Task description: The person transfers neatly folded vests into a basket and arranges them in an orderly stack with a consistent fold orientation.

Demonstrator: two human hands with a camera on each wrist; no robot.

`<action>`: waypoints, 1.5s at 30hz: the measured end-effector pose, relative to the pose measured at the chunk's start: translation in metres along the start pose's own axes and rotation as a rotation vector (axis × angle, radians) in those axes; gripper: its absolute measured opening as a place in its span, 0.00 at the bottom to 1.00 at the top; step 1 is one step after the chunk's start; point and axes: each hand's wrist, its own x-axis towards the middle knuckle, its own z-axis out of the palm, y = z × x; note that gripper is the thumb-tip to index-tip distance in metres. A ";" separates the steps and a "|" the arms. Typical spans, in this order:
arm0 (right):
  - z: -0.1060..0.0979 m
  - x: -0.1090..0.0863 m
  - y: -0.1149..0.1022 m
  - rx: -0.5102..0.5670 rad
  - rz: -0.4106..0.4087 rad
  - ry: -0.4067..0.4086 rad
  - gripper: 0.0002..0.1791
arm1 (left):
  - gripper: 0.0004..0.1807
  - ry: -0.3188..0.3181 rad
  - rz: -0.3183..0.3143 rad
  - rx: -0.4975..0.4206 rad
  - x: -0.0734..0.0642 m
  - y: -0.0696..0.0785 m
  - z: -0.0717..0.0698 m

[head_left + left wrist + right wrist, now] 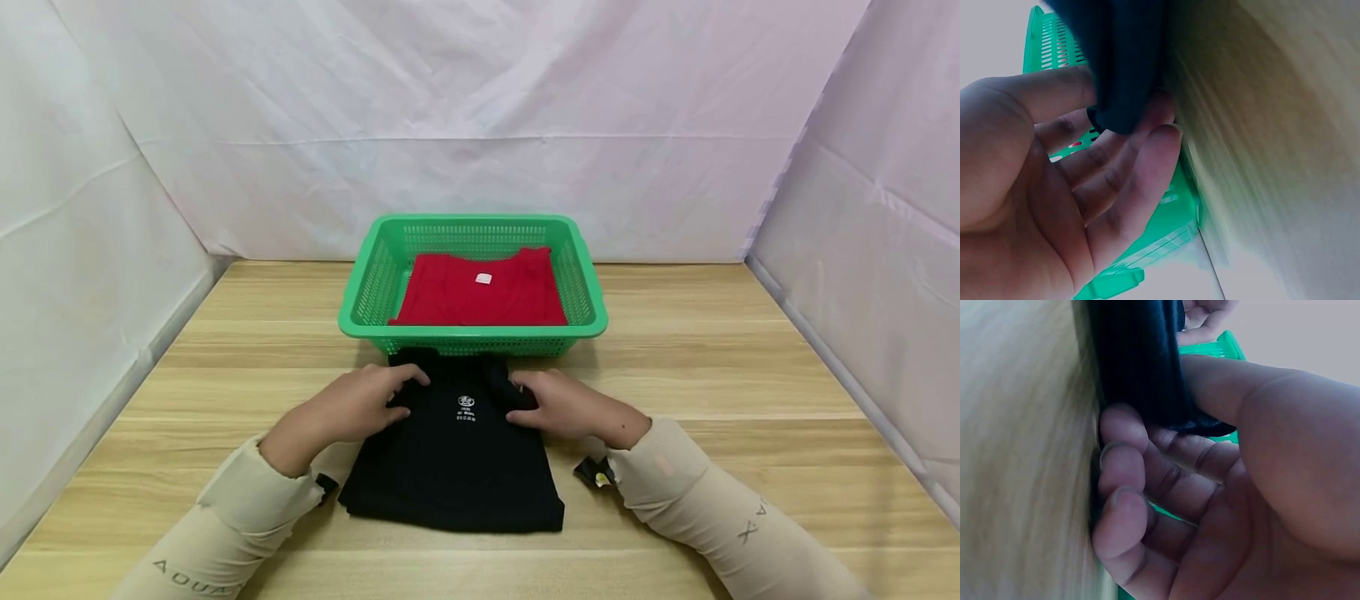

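Observation:
A folded black T-shirt (457,475) lies on the table, with small white print inside its neckline and its top edge close to the basket. My left hand (356,408) holds its upper left side. In the left wrist view the thumb lies on one face of the cloth (1132,56), and the fingers curl beneath its edge. On the opposite side my right hand (566,406) grips the upper right part, where the fabric bunches up a little. The right wrist view shows the cloth (1138,356) between thumb and curled fingertips, which sit against the table.
Just beyond the shirt stands a green plastic basket (472,332) with slotted walls. A folded red garment (480,304) with a white label lies in it. Wood-grain table (750,375) extends to both sides. White sheeting (480,125) hangs behind and at the sides.

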 end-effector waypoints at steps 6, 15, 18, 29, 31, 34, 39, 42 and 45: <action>-0.003 0.000 -0.002 0.008 -0.025 -0.010 0.09 | 0.21 -0.031 0.041 -0.043 -0.001 0.000 -0.003; -0.008 -0.004 -0.005 0.072 -0.095 -0.050 0.07 | 0.19 -0.086 0.109 -0.150 -0.008 0.008 -0.015; -0.012 -0.007 -0.009 0.145 -0.109 -0.094 0.08 | 0.17 -0.090 0.124 -0.129 -0.010 0.011 -0.016; -0.031 -0.021 -0.018 0.247 -0.170 -0.245 0.29 | 0.13 -0.102 0.188 -0.142 -0.021 0.019 -0.025; -0.033 -0.023 -0.019 0.245 -0.168 -0.253 0.31 | 0.13 -0.101 0.200 -0.160 -0.022 0.020 -0.026; -0.036 -0.027 -0.021 0.237 -0.113 -0.258 0.35 | 0.14 -0.099 0.211 -0.196 -0.025 0.020 -0.030; -0.043 -0.034 -0.022 0.260 -0.077 -0.244 0.36 | 0.14 -0.084 0.221 -0.233 -0.030 0.022 -0.036; -0.047 -0.037 -0.022 0.307 -0.138 -0.239 0.31 | 0.14 -0.078 0.223 -0.239 -0.032 0.025 -0.039; -0.051 -0.038 -0.025 0.335 -0.184 -0.236 0.28 | 0.14 -0.072 0.216 -0.244 -0.035 0.028 -0.042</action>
